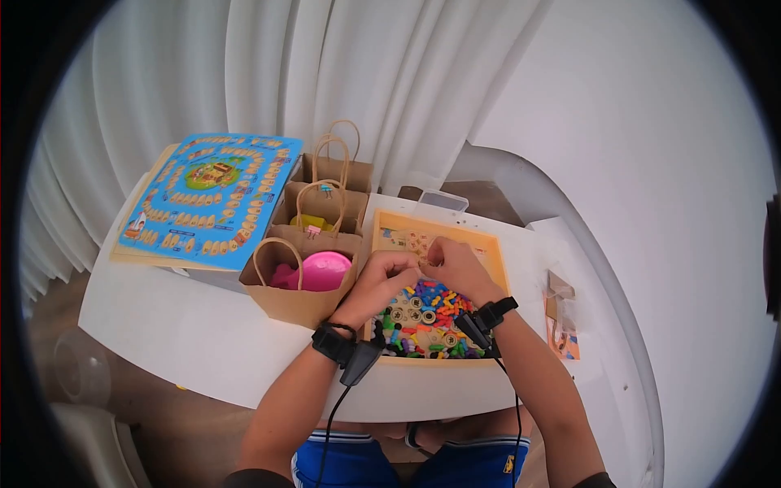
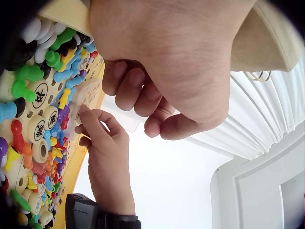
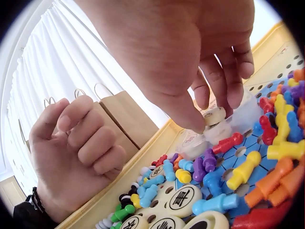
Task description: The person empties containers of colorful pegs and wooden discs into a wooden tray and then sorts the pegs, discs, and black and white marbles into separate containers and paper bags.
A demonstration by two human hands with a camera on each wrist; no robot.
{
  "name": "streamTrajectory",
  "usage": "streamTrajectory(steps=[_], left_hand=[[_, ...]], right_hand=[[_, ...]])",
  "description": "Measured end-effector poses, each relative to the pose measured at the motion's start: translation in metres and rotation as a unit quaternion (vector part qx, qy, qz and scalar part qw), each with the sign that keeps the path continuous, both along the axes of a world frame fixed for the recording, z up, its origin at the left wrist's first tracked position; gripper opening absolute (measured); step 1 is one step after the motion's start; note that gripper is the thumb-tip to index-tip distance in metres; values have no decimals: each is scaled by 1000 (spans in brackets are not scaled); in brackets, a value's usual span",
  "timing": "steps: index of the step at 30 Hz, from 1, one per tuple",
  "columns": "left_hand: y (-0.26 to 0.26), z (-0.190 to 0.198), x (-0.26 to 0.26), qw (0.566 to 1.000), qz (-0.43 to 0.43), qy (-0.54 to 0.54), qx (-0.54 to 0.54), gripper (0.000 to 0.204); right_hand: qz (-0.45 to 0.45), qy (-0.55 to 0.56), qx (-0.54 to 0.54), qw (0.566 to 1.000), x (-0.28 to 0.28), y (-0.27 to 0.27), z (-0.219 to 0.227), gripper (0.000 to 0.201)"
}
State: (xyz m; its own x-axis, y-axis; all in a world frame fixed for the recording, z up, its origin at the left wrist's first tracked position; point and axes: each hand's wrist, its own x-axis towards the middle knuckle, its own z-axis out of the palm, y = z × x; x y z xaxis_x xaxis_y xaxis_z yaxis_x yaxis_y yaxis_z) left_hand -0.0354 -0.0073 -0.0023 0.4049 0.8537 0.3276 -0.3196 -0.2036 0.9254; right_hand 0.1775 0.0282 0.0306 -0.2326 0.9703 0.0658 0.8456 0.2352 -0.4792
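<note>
My right hand (image 3: 200,62) pinches a round Chinese chess piece (image 3: 215,116) between thumb and fingers. It is just above a small clear plastic box (image 3: 245,112) that holds more discs, at the far part of a wooden tray (image 1: 500,256). My left hand (image 1: 378,281) hovers over the tray's left side, its fingers loosely curled with nothing visible in them. Colourful pegs (image 3: 245,169) and several more chess discs (image 3: 183,198) lie heaped in the near part of the tray, over a blue board printed with lines and holes.
Left of the tray stand brown paper bags (image 1: 305,307), the nearest with a pink item (image 1: 325,271) inside. A blue game board (image 1: 211,195) lies at the back left. A clear plastic lid (image 1: 443,201) is behind the tray, and small packages (image 1: 560,313) lie to the right.
</note>
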Motion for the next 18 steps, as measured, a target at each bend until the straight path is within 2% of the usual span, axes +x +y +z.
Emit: streamTrajectory(steps=[10,16,18], left_hand=[[0,-1,1,1000,-1,1,-3,18],[0,-1,1,1000,0,-3,3,20],[-2,0,2,1000,0,-3,4,20]], right_hand=[[8,48,13,999,6,-11,-5,31],[-1,58,16,998,7,-9,-4,27],[8,31,12,999,11,-8,0,20]])
